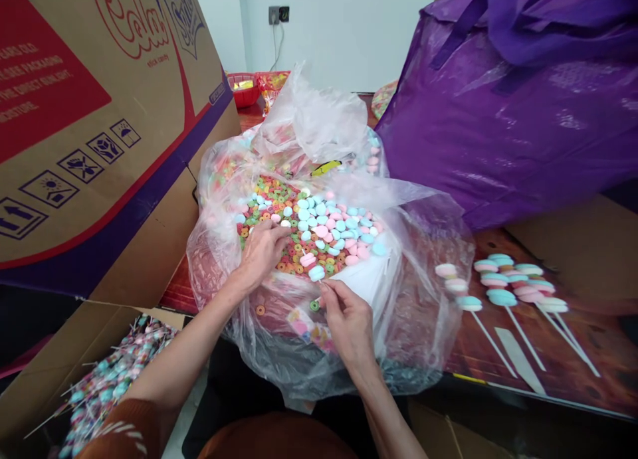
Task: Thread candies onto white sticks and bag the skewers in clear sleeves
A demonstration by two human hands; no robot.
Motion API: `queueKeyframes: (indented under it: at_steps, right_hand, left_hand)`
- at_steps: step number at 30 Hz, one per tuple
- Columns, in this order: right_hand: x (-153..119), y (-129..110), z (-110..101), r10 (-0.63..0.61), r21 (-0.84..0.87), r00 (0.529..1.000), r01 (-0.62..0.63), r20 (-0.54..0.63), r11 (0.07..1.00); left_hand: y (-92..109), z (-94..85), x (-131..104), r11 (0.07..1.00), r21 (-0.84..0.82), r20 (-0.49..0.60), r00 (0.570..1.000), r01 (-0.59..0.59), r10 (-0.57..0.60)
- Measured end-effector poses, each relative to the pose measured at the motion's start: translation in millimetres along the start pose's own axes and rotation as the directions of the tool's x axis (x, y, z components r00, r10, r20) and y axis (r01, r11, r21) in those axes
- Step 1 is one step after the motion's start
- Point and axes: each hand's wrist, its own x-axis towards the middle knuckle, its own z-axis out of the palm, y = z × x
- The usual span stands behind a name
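Note:
My right hand (349, 319) pinches the stick of a marshmallow skewer (316, 273), with blue and pink marshmallows threaded at its upper end. A green ring candy (314, 305) lies right beside those fingers. My left hand (264, 250) reaches down into the ring candies (294, 265), its fingers curled together and their tips partly hidden; what they pinch, if anything, does not show. Loose blue and pink marshmallows (339, 225) are heaped to the right of it. All of this sits in an opened clear plastic bag (419, 246) in front of me.
Finished-looking marshmallow sticks (502, 297) lie on the wooden table (593, 333) at right, beside a pale flat strip (520, 361). A big carton (144, 113) stands left, a purple bag (518, 113) right. An open box holds many skewers (114, 379) at lower left. A red basket (244, 95) sits behind.

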Motion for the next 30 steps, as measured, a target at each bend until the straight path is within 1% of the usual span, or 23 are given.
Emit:
queueKeyframes:
  at_steps: [2, 4, 6, 9, 11, 14, 17, 20, 22, 23, 25, 26, 28, 30]
  right_hand:
    - [-1.8, 2.9, 2.2, -0.001, -0.013, 1.000, 0.002, 0.015, 1.000]
    - [-2.5, 4.6, 3.8, 0.006, -0.017, 1.000, -0.006, 0.017, 1.000]
    - [-2.6, 5.7, 4.3, 0.018, -0.015, 1.000, -0.018, 0.014, 1.000]
    - [-2.6, 7.2, 3.7, 0.025, -0.003, 1.000, -0.025, 0.010, 1.000]
    - [-2.8, 8.3, 3.5, 0.026, 0.004, 1.000, -0.026, 0.010, 1.000]
    - [-3.3, 9.2, 4.2, 0.019, 0.005, 1.000, -0.019, 0.010, 1.000]
    - [-3.9, 8.5, 5.3, 0.005, 0.003, 1.000, -0.005, 0.010, 1.000]
    - [-4.6, 7.1, 5.2, 0.001, 0.009, 1.000, -0.001, 0.008, 1.000]
    - [-5.3, 5.9, 4.2, 0.003, 0.012, 1.000, -0.003, 0.011, 1.000]
    - [-5.8, 5.2, 3.5, 0.004, 0.014, 1.000, -0.004, 0.016, 1.000]
    - [-6.8, 3.2, 2.2, -0.004, 0.021, 1.000, 0.003, 0.022, 1.000]
    - [-7.3, 1.9, 1.8, -0.012, 0.026, 1.000, 0.011, 0.021, 1.000]
    - [-7.8, -1.3, 1.6, -0.033, 0.040, 0.999, 0.032, 0.009, 0.999]
    - [-7.7, -5.2, 1.9, -0.050, 0.052, 0.999, 0.051, -0.007, 0.997]
  left_hand:
    - [-1.1, 3.7, 0.1, 0.991, 0.131, 0.035, 0.999, -0.031, 0.026]
    - [-1.2, 7.2, -1.7, 0.984, 0.171, 0.041, 0.999, -0.040, 0.033]
    - [-1.2, 8.7, -4.4, 0.990, 0.138, 0.026, 0.999, -0.038, 0.034]
    - [-0.7, 7.1, -10.4, 0.997, 0.069, -0.030, 0.999, -0.034, 0.036]
    - [1.2, 5.1, -14.9, 0.996, 0.072, -0.038, 0.998, -0.056, 0.059]
    - [6.7, 3.1, -18.6, 0.983, 0.152, 0.040, 0.994, -0.107, 0.103]
    - [11.5, 2.2, -15.5, 0.963, 0.235, 0.116, 0.988, -0.130, 0.105]
    - [11.7, 2.2, -9.2, 0.959, 0.233, 0.160, 0.979, -0.160, 0.125]
    - [10.1, 2.6, -7.1, 0.975, 0.155, 0.160, 0.977, -0.162, 0.137]
    - [9.2, 2.8, -7.1, 0.986, 0.087, 0.143, 0.981, -0.144, 0.130]
    - [8.7, 2.3, -9.2, 0.993, -0.105, 0.080, 0.994, -0.063, 0.071]
    - [9.1, 1.6, -10.8, 0.975, -0.220, 0.052, 0.998, -0.010, 0.022]
    - [11.1, -0.7, -13.8, 0.892, -0.443, 0.037, 0.996, 0.091, -0.084]
    - [13.8, -3.3, -15.9, 0.773, -0.610, 0.076, 0.984, 0.175, -0.163]
